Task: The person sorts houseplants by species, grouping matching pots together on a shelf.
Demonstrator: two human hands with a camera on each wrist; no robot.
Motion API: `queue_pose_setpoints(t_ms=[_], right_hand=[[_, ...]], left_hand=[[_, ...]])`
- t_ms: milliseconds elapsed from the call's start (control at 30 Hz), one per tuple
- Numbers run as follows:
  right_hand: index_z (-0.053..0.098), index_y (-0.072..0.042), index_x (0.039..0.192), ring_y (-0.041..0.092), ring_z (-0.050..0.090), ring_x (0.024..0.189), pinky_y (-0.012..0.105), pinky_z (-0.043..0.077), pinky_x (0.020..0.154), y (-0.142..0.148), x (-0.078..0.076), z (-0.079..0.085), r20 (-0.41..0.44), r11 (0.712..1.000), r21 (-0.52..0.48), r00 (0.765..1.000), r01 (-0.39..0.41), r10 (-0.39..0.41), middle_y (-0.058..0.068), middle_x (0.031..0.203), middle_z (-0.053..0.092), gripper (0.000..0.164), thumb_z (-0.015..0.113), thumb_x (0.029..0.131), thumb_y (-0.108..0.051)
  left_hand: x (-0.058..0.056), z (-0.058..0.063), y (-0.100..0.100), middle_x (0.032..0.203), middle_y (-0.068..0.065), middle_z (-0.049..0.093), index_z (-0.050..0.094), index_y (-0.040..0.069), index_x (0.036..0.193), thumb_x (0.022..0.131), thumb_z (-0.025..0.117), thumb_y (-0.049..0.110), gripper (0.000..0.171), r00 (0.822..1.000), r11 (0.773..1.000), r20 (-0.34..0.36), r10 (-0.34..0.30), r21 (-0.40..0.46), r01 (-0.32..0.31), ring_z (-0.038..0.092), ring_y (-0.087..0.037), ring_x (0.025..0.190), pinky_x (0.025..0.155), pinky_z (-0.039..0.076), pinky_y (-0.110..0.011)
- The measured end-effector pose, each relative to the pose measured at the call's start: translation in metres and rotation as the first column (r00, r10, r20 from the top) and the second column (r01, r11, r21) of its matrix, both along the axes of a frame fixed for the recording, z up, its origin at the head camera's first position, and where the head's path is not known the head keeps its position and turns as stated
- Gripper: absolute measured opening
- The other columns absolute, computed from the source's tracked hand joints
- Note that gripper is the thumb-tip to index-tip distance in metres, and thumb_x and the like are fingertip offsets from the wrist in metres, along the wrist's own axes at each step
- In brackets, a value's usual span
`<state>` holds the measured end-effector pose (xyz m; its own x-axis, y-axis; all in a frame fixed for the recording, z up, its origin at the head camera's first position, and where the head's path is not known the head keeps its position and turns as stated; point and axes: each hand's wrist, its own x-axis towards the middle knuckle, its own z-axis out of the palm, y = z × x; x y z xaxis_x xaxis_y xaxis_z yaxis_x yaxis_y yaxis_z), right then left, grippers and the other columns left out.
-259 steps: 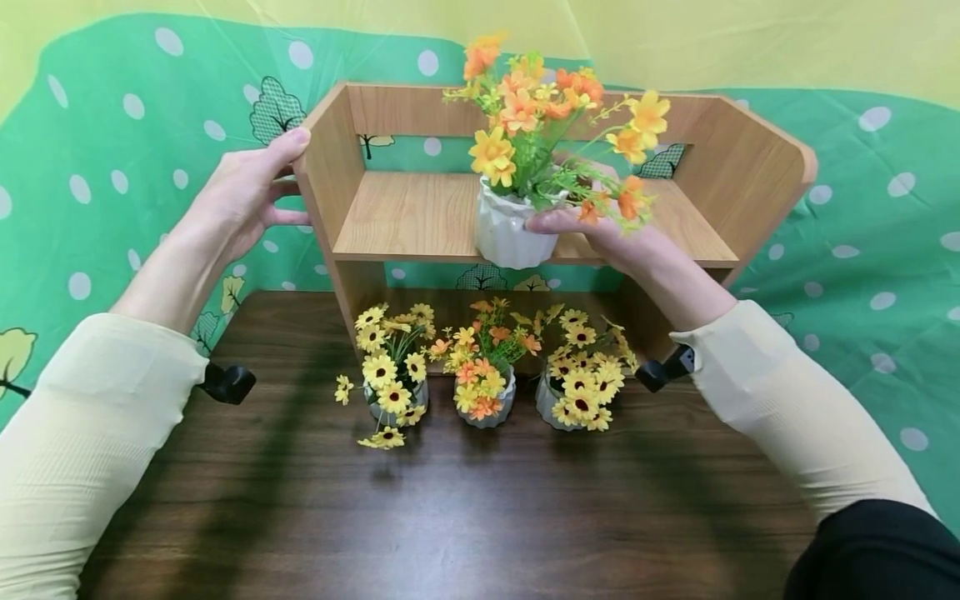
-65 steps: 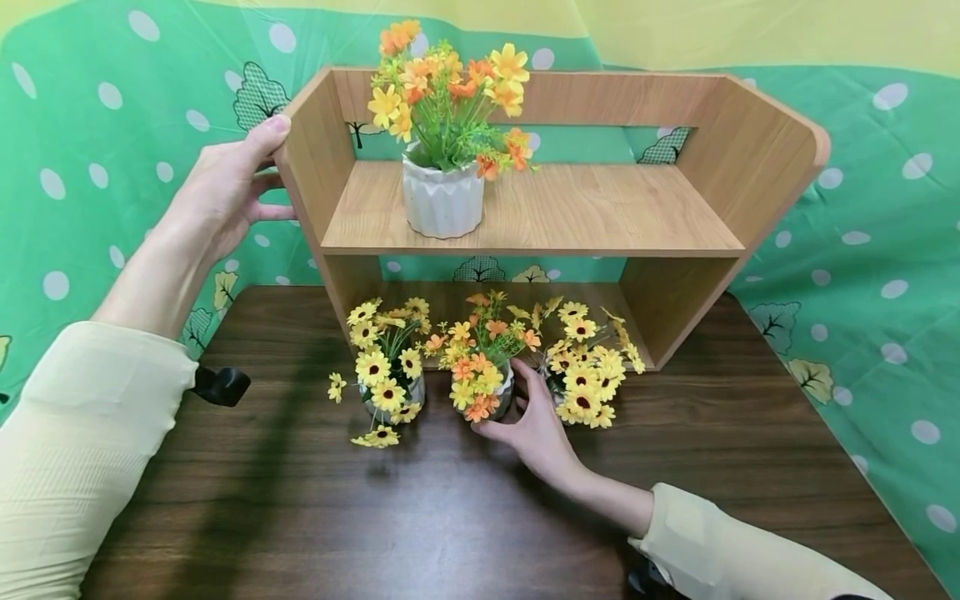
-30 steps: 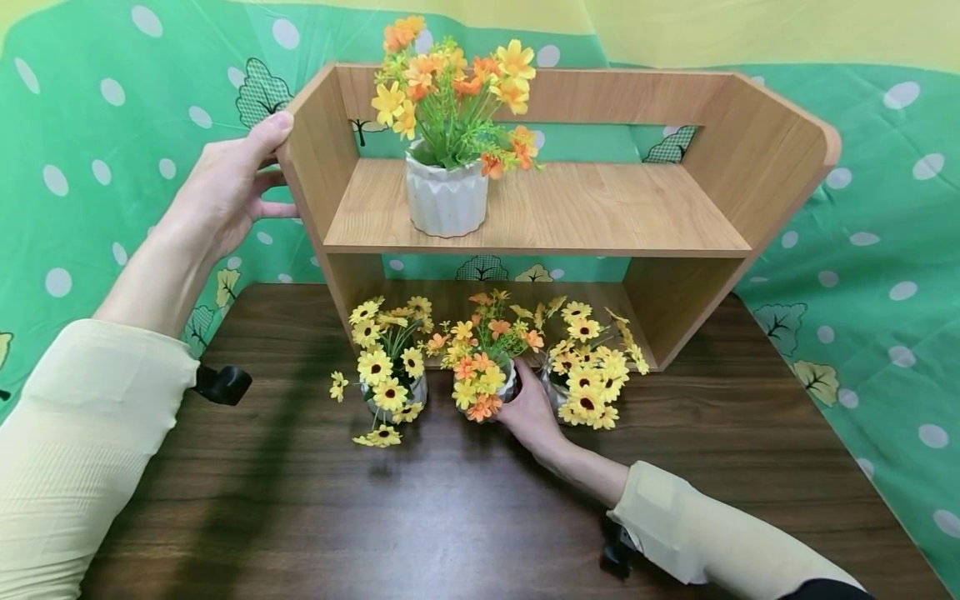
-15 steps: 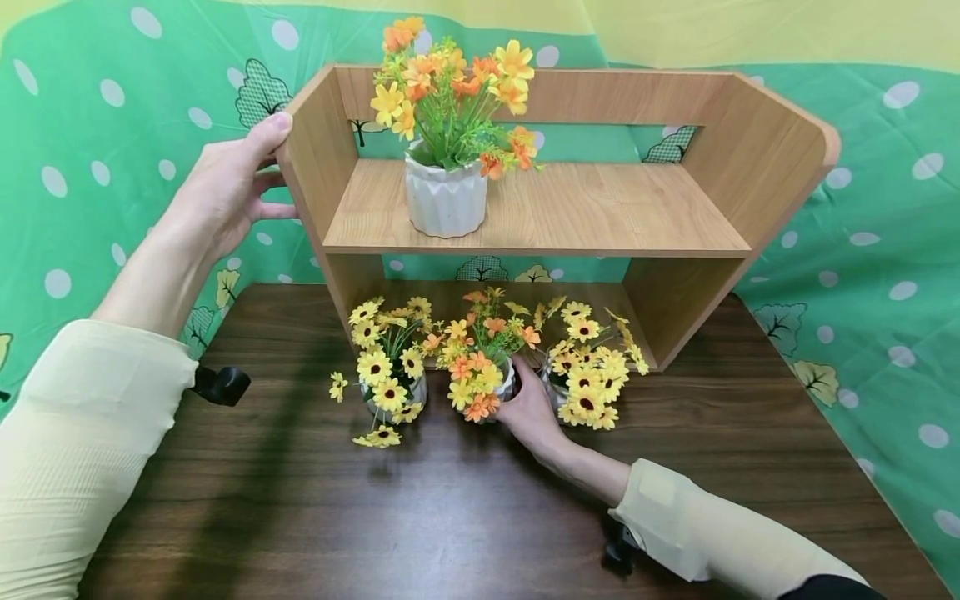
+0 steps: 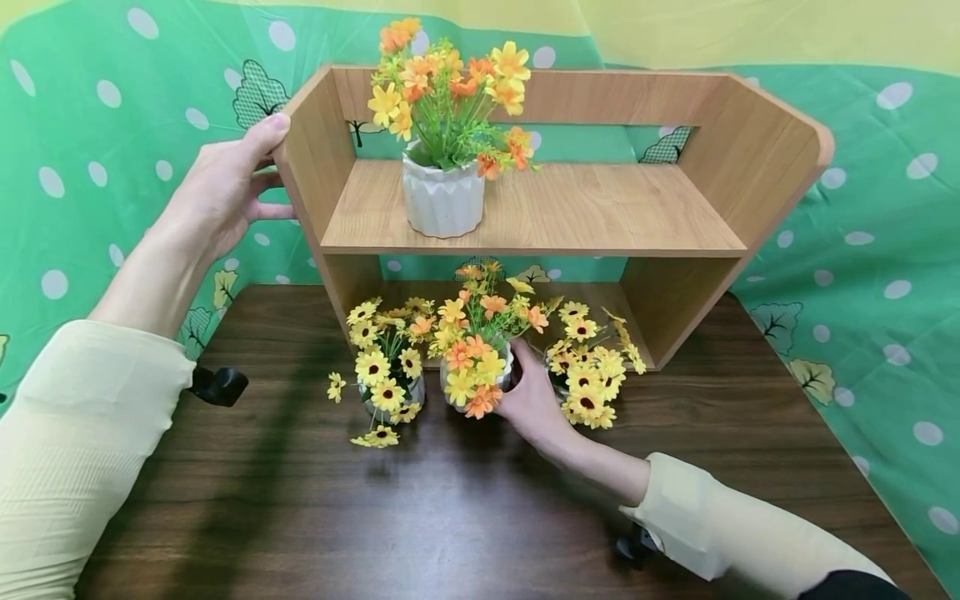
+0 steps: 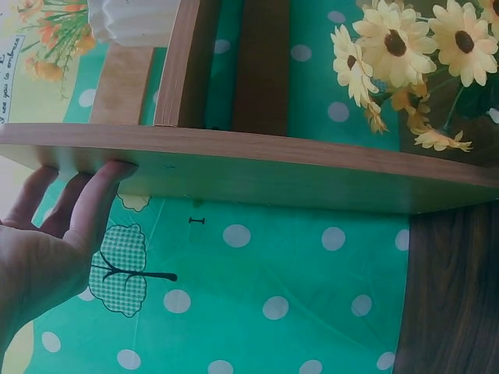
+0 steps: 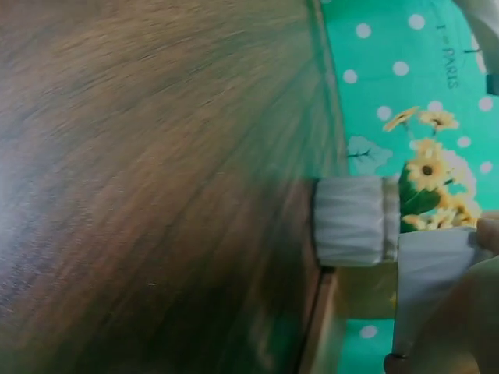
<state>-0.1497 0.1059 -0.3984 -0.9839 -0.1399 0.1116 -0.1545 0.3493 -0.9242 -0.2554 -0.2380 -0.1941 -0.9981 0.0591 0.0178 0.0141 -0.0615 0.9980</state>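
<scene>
My right hand (image 5: 536, 408) grips a white fluted flowerpot (image 7: 429, 269) of orange and yellow artificial flowers (image 5: 474, 354), between two pots of yellow daisies. In the right wrist view its base is off the table, while a daisy pot (image 7: 351, 222) stands behind it on the wood. My left hand (image 5: 225, 187) touches the left side panel (image 6: 288, 175) of a two-tier wooden shelf (image 5: 600, 208), fingers extended, fingertips against its outer face. On the upper board, left of the middle, stands another white pot (image 5: 444, 200) of orange and yellow flowers.
Yellow daisies (image 5: 386, 367) stand left of the held pot and more daisies (image 5: 588, 375) close on its right, both before the lower tier. The dark wooden table (image 5: 420, 517) runs toward me. A green dotted cloth (image 5: 885, 250) hangs behind the shelf.
One orange-yellow pot went from my right hand onto the upper board. My right hand then took hold of the middle pot, which has now risen slightly. My left hand stays at the panel.
</scene>
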Motion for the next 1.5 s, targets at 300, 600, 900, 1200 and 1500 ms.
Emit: queue_pose_setpoints(t_ms=[300, 600, 900, 1200, 1500], right_hand=[[0.053, -0.011, 0.136, 0.015, 0.060, 0.103, 0.025, 0.054, 0.089, 0.003, 0.011, 0.030, 0.018, 0.994, -0.096, 0.998, -0.057, 0.059, 0.012, 0.124, 0.063, 0.064, 0.084, 0.080, -0.009], [0.051, -0.009, 0.135, 0.017, 0.060, 0.107, 0.022, 0.054, 0.088, 0.015, 0.014, 0.047, 0.016, 0.983, -0.133, 0.991, -0.128, 0.131, 0.012, 0.127, 0.060, 0.063, 0.082, 0.080, -0.006], [0.053, -0.018, 0.134, 0.018, 0.055, 0.116, 0.038, 0.049, 0.101, 0.034, 0.020, 0.064, -0.047, 0.991, 0.022, 0.990, -0.129, 0.130, 0.004, 0.129, 0.061, 0.065, 0.086, 0.078, -0.018], [0.049, -0.009, 0.142, 0.013, 0.057, 0.121, 0.030, 0.048, 0.106, 0.055, 0.020, 0.078, -0.065, 0.986, 0.006, 0.984, -0.164, 0.165, 0.010, 0.135, 0.062, 0.076, 0.088, 0.077, -0.016], [0.043, -0.013, 0.152, 0.004, 0.060, 0.124, 0.014, 0.048, 0.105, 0.074, 0.017, 0.097, -0.159, 0.968, -0.024, 0.957, -0.251, 0.244, -0.002, 0.142, 0.060, 0.086, 0.085, 0.078, -0.004]], left_hand=[[0.000, 0.000, 0.001, 0.158, -0.001, 0.036, 0.054, 0.019, 0.149, 0.096, 0.069, 0.045, 0.061, 1.000, 1.000, -0.005, -0.001, 0.007, 0.001, 0.043, -0.028, 0.136, 0.068, 0.066, -0.033], [0.000, 0.000, 0.001, 0.158, 0.000, 0.036, 0.051, 0.020, 0.151, 0.096, 0.069, 0.046, 0.063, 1.000, 1.000, -0.002, 0.002, -0.003, -0.002, 0.042, -0.028, 0.137, 0.068, 0.066, -0.032], [0.000, 0.000, 0.002, 0.157, 0.001, 0.036, 0.052, 0.021, 0.150, 0.095, 0.070, 0.045, 0.063, 1.000, 1.000, 0.007, 0.007, 0.009, -0.007, 0.043, -0.028, 0.136, 0.067, 0.066, -0.033], [0.001, 0.000, 0.002, 0.157, 0.001, 0.035, 0.051, 0.020, 0.151, 0.096, 0.070, 0.046, 0.063, 1.000, 1.000, 0.004, 0.001, 0.002, -0.001, 0.043, -0.028, 0.137, 0.068, 0.066, -0.032], [0.002, 0.001, 0.002, 0.159, 0.000, 0.035, 0.052, 0.020, 0.150, 0.096, 0.069, 0.047, 0.064, 1.000, 1.000, 0.002, 0.002, -0.014, -0.002, 0.042, -0.029, 0.137, 0.068, 0.066, -0.031]])
